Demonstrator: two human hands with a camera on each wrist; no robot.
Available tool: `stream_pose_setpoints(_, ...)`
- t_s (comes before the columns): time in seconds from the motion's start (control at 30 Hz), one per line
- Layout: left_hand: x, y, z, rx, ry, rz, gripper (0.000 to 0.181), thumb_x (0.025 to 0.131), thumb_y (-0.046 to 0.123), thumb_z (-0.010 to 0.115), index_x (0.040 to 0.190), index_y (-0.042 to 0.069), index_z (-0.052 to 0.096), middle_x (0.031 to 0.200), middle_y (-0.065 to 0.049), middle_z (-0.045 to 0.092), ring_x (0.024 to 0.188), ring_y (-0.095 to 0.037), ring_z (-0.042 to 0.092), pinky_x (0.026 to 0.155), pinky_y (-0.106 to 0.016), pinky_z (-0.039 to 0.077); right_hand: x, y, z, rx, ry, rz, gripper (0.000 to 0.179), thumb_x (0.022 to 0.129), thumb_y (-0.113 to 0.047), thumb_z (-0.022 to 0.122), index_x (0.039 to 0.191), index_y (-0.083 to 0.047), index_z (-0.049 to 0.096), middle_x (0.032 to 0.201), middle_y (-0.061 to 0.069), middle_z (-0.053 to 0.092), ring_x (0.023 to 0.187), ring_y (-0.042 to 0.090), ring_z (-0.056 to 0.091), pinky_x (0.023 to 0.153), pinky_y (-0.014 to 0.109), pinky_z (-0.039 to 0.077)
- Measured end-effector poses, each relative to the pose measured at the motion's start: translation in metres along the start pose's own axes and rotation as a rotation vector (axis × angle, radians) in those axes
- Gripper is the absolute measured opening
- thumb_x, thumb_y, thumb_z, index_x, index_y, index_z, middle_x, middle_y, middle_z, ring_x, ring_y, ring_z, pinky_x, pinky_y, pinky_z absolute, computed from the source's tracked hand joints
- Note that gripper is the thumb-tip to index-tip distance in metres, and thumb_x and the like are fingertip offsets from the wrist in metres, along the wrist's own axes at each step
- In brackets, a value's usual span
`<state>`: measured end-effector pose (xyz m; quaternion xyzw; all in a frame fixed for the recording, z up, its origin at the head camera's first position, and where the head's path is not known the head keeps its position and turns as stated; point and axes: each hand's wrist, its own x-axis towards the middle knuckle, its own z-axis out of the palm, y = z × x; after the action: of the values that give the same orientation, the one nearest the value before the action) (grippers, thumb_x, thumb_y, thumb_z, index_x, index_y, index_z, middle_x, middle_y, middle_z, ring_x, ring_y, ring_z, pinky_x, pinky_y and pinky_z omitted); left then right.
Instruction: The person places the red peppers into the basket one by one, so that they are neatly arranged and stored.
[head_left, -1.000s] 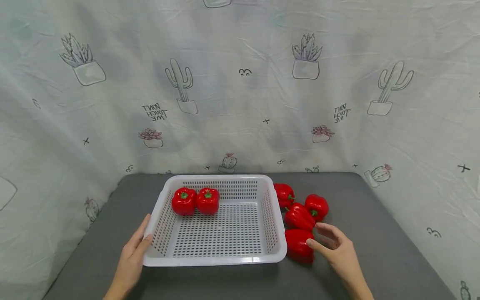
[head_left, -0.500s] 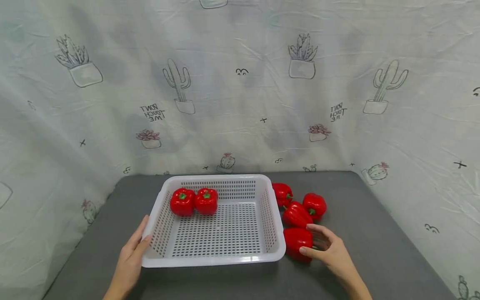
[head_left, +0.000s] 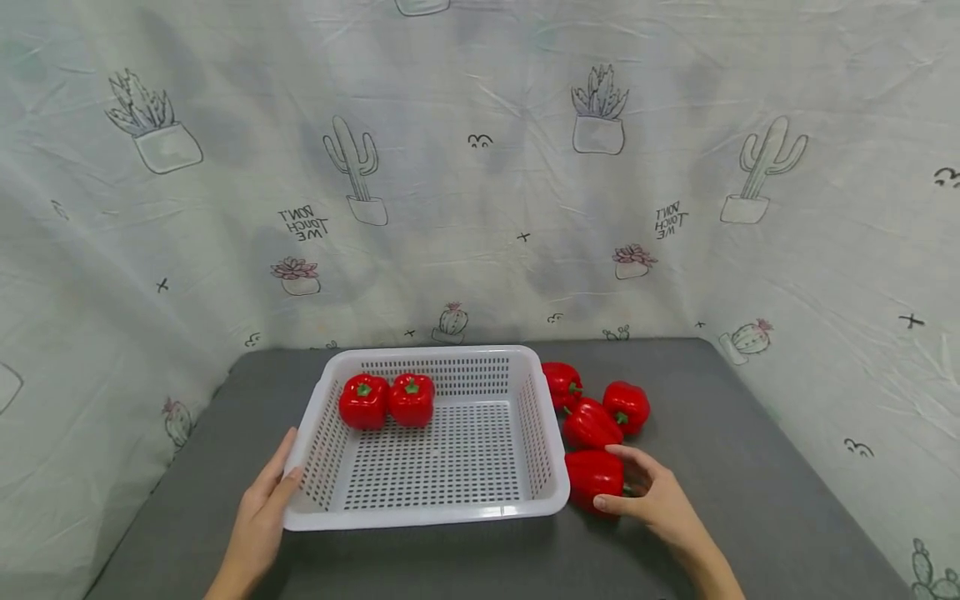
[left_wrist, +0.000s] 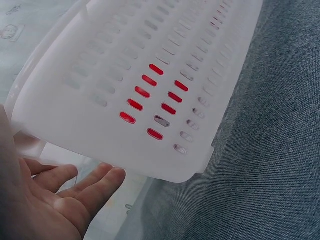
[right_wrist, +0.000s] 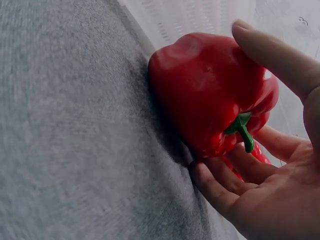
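The nearest red pepper [head_left: 592, 477], just right of the basket [head_left: 420, 518], is flanked by the parted thumb and fingers of the right hand [head_left: 665, 508] and could be dropped if its glossy skin is pinched too lightly. Whether it is gripped cannot be told; at the basket, the visible fingers of the left hand [head_left: 255, 517] are loosely extended, and the farthest pepper [head_left: 559, 385] is partly hidden.

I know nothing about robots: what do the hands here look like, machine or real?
They're a person's own hands. The left hand and right hand each have an ordinary thumb and fingers, with no gloves. No sleeves, cables, rings or markings show on them; the arms above are bare as far as the pictures reach.
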<state>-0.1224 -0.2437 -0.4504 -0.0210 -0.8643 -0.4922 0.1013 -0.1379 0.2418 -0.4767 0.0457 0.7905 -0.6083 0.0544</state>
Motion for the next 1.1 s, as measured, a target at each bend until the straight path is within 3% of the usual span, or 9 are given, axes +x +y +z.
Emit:
stream_pose_setpoints(0.23, -0.0009, 0.0008, 0.0027, -0.060, -0.022, -0.022, 0.048, 0.098, 0.031, 0.034, 0.143, 0.032, 0.016, 0.143, -0.006, 0.025, 0.113, -0.025, 0.041, 0.073, -0.021, 0.043, 0.0004, 0.0055, -0.0024, -0.031, -0.034, 0.003, 0.070, 0.061, -0.020, 0.082, 0.123, -0.019, 0.049, 0.119, 0.009, 0.050, 0.102, 0.027, 0.051, 0.080, 0.040, 0.044)
stream_pose_setpoints(0.43, -0.0012, 0.0021, 0.0039, -0.020, 0.000, -0.055, 0.049, 0.097, 0.033, 0.034, 0.142, 0.033, 0.015, 0.144, -0.002, 0.023, 0.119, -0.023, 0.036, 0.078, -0.023, 0.041, 0.0003, 0.0047, -0.0027, -0.020, -0.033, 0.018, 0.070, 0.062, -0.020, 0.082, 0.124, -0.019, 0.048, 0.120, 0.010, 0.049, 0.102, 0.028, 0.051, 0.078, 0.040, 0.045)
stream_pose_setpoints(0.73, 0.0011, 0.0027, -0.0036, -0.017, -0.029, -0.050, 0.049, 0.097, 0.033, 0.034, 0.141, 0.035, 0.014, 0.144, -0.001, 0.021, 0.121, -0.023, 0.033, 0.077, -0.010, 0.033, 0.0031, 0.0031, -0.0005, 0.025, -0.058, -0.004, 0.068, 0.065, -0.016, 0.080, 0.124, -0.018, 0.048, 0.118, 0.011, 0.051, 0.099, 0.027, 0.053, 0.079, 0.038, 0.045)
stream_pose_setpoints(1.1, 0.0009, 0.0003, -0.0025, -0.061, -0.011, -0.005, 0.048, 0.098, 0.028, 0.035, 0.142, 0.032, 0.017, 0.143, -0.005, 0.025, 0.116, -0.003, 0.036, 0.075, -0.012, 0.038, 0.0027, 0.0028, 0.0010, 0.017, -0.035, -0.002, 0.068, 0.063, -0.020, 0.081, 0.123, -0.019, 0.049, 0.118, 0.010, 0.052, 0.100, 0.026, 0.052, 0.079, 0.039, 0.044)
